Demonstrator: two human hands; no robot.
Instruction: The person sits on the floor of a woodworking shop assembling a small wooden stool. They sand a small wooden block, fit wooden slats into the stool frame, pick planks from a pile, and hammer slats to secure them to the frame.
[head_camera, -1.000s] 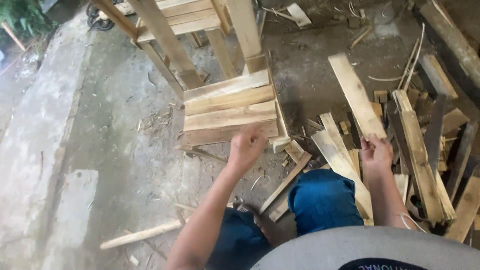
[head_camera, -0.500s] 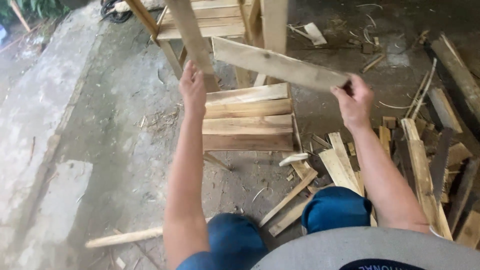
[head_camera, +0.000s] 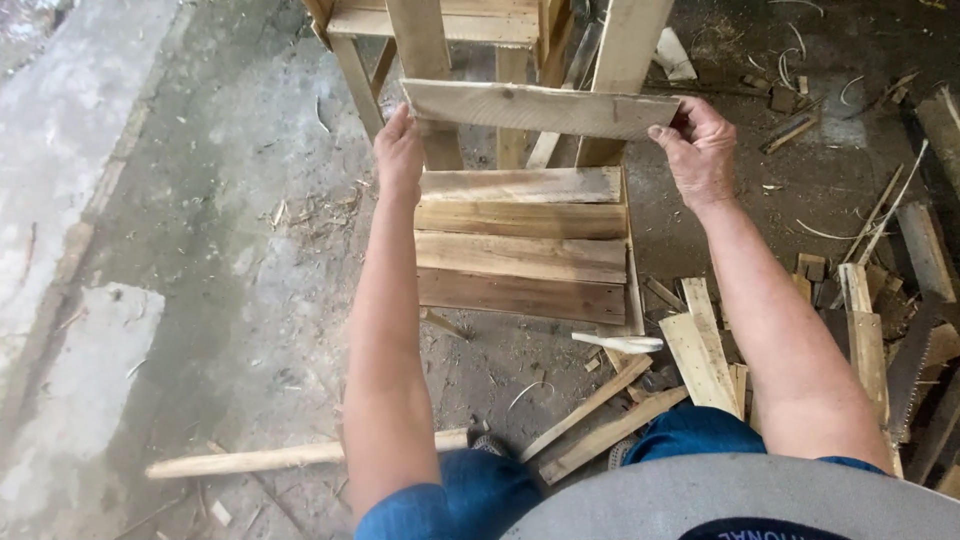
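Left hand (head_camera: 399, 150), right hand (head_camera: 699, 148) gripping plank (head_camera: 540, 108) ends

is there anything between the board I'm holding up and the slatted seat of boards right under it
Nothing visible. The board, held at its ends by the left hand and right hand, hangs above the slatted seat, in front of the two uprights. The slats look bare.

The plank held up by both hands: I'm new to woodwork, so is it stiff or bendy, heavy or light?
Likely stiff: the plank spans straight between left hand and right hand. Probably light, being thin and gripped only by its ends. Its rough face should resist slipping.
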